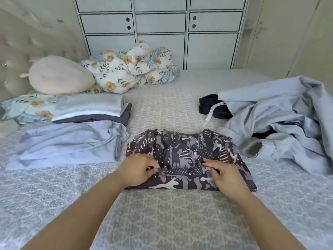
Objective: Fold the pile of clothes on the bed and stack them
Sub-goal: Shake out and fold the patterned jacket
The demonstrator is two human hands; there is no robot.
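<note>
- The bed (pixel 167 213) is covered with a pale grey patterned sheet; a tufted cream headboard (pixel 27 49) stands at its left end.
- Beyond the far edge stands a white cabinet wall (pixel 162 33) with dark-lined doors.
- A cream plush pillow (pixel 59 76) and a bunched floral quilt (pixel 129 67) lie at the far left.
- A stack of folded clothes (pixel 91 109) sits on the left, with a light blue garment (pixel 68 143) spread flat in front of it.
- An unfolded pile of pale blue clothes (pixel 281 123) with a black item (pixel 210 105) lies on the right.
- The dark patterned garment (pixel 187 159) lies partly folded at the middle of the bed.
- The left hand (pixel 137 168) pinches a fold at its near left edge.
- The right hand (pixel 225 172) grips the same fold on the right, fingers curled into the cloth.
</note>
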